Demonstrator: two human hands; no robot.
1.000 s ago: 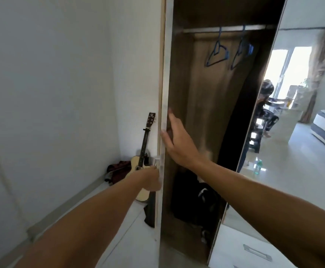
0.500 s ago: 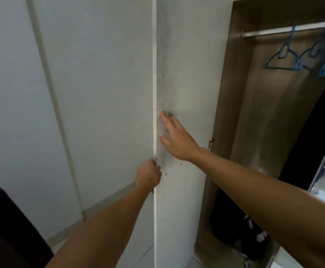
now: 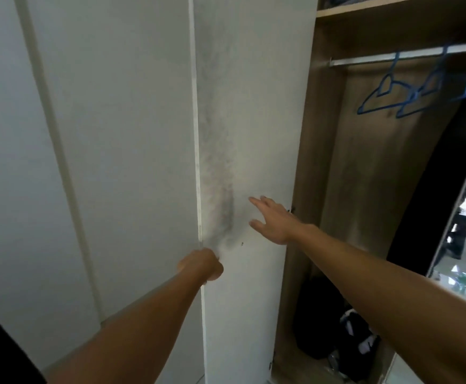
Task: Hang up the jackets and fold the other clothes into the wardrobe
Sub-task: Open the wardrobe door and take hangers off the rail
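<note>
Head view: the wardrobe door [image 3: 254,134] has swung wide open within a second. The left hand [image 3: 201,264] grips its edge; the right hand [image 3: 270,220], fingers straight, hovers at its inner face. Blue hangers [image 3: 409,98] wait on the rail [image 3: 409,55], ready for jackets; dark clothes [image 3: 334,328] lie below.
</note>
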